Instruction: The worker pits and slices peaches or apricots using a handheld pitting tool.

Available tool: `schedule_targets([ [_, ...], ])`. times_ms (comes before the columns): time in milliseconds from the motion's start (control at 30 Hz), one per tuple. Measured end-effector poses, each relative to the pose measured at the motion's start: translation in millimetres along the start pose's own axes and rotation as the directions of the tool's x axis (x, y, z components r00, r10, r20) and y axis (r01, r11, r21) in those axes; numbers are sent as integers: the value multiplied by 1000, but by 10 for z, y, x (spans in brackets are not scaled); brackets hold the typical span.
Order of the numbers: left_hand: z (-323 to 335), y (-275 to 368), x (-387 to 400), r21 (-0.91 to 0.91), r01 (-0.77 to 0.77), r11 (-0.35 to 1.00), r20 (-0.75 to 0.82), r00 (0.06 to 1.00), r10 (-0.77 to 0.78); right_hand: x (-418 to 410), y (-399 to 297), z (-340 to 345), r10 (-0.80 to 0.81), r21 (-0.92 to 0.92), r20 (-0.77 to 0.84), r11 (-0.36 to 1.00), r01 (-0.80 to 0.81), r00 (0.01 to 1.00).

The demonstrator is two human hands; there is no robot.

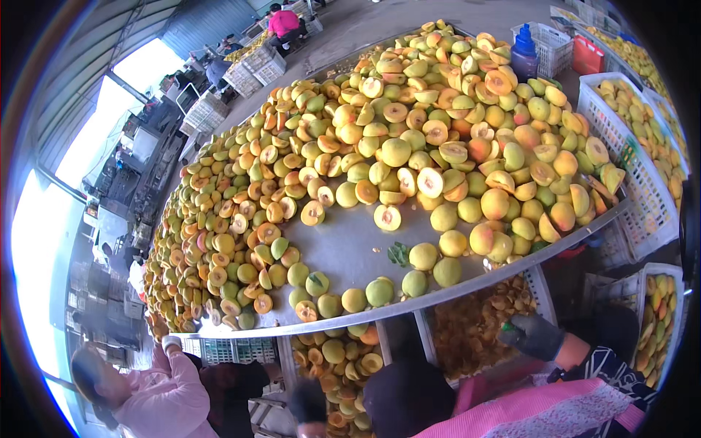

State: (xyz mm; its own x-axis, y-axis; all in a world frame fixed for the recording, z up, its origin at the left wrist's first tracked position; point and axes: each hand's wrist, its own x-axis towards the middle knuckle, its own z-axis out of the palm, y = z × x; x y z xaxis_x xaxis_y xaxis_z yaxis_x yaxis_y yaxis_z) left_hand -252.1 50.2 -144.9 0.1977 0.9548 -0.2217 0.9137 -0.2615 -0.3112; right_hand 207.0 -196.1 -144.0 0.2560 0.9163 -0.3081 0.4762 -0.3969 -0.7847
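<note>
My right hand wears a dark glove and is closed around a small green object, mostly hidden by the fingers. It is over the edge of a crate of brown fruit stones or scraps. My left hand, also dark-gloved, is motion-blurred beside a crate of halved peach-like fruit; its fingers cannot be made out. Before me, a metal table bears a large heap of halved and whole yellow-green fruit. A few whole fruits line its near rim.
A blue-capped bottle stands at the heap's far right. White crates of fruit flank the table on the right, with another crate below. At left, a person in a pink top reaches to the table. Another person sits farther back.
</note>
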Motion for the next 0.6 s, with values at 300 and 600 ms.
schedule_targets([
  [300, -2062, 2461, 2206, -447, -514, 732, -337, 855, 394, 96, -284, -8, -124, -36, -52, 992, 122, 991],
  [600, -1938, 2651, 2104, -733, -564, 380, -377, 802, 463, 108, -139, 110, -315, -130, -79, 944, 303, 946],
])
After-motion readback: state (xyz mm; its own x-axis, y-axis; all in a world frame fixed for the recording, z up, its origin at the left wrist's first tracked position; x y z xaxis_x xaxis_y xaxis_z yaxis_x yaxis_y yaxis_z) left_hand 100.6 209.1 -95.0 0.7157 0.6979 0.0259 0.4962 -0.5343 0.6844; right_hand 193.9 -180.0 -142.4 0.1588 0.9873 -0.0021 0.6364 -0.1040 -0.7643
